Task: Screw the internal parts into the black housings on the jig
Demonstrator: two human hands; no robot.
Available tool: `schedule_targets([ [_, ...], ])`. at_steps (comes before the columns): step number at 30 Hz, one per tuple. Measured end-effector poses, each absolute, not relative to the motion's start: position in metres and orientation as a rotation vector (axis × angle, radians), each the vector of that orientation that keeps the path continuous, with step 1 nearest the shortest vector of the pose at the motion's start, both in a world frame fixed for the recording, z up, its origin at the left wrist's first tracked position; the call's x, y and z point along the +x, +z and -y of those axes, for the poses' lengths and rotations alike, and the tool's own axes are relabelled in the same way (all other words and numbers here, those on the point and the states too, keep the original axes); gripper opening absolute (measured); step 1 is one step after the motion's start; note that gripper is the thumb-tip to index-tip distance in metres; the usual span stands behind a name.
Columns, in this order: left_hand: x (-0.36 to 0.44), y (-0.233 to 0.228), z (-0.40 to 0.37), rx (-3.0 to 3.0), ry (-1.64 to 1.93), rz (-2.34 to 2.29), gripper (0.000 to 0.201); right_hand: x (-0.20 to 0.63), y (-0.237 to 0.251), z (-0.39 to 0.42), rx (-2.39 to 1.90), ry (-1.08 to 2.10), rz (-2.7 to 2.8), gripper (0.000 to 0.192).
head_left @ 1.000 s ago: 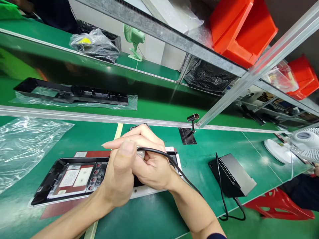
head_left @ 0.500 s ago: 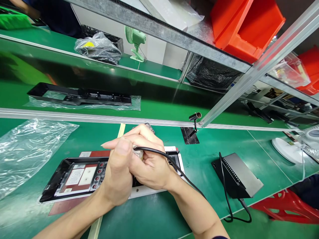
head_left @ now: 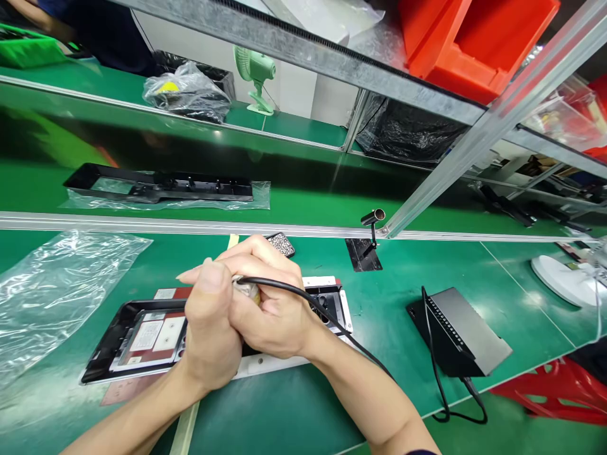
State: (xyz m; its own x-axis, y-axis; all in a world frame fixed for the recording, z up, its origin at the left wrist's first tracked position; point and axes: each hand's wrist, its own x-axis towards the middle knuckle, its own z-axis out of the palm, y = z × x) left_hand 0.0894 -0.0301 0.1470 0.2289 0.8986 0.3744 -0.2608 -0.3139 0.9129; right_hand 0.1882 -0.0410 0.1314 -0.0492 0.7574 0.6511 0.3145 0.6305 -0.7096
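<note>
My right hand [head_left: 272, 309] is closed round a corded tool that looks like an electric screwdriver [head_left: 247, 289]; only its rounded back end shows, with a black cable [head_left: 308, 295] running over my wrist. Pressed against it is my left hand [head_left: 212, 328], thumb up and fingers curled; whatever they hold is hidden. Both hands are over a black and white frame-like housing [head_left: 107, 341], whose middle they cover. Inside its left part are white labelled plates [head_left: 145, 335]. Just beyond my hands lies a small tray of screws [head_left: 281, 244].
A clear plastic bag [head_left: 61, 284] lies at left. On the raised ledge is a black plastic part [head_left: 199, 186]. A small tube on a stand [head_left: 373, 218] stands by the metal post. At right are a black box with a cable [head_left: 458, 332] and a white fan base [head_left: 559, 281].
Both hands have shifted slightly left over the housing, uncovering more of its right end and the screw tray. The whole view has moved a little.
</note>
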Motion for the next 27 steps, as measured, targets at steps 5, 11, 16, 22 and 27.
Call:
schedule_targets([
  [5, 0.094, 0.155, 0.032, 1.363, 1.367, -0.698, 0.068, 0.185, 0.130, 0.039, -0.923, 0.467, 1.639, 0.025],
  [11, 0.094, 0.155, 0.032, 1.386, 1.380, -0.707, 0.068, 0.185, 0.131, 0.037, -0.873, 0.460, 1.628, 0.031],
  [16, 0.094, 0.156, 0.032, 1.384, 1.393, -0.691, 0.067, 0.185, 0.129, 0.038, -0.903, 0.455, 1.659, 0.031],
  [22, 0.094, 0.155, 0.033, 1.331, 1.372, -0.691, 0.062, 0.185, 0.130, 0.039, -0.903, 0.454, 1.660, 0.032],
  [27, 0.092, 0.146, 0.033, 1.304, 1.322, -0.654, 0.062, 0.185, 0.128, 0.041, -0.946, 0.470, 1.665, 0.034],
])
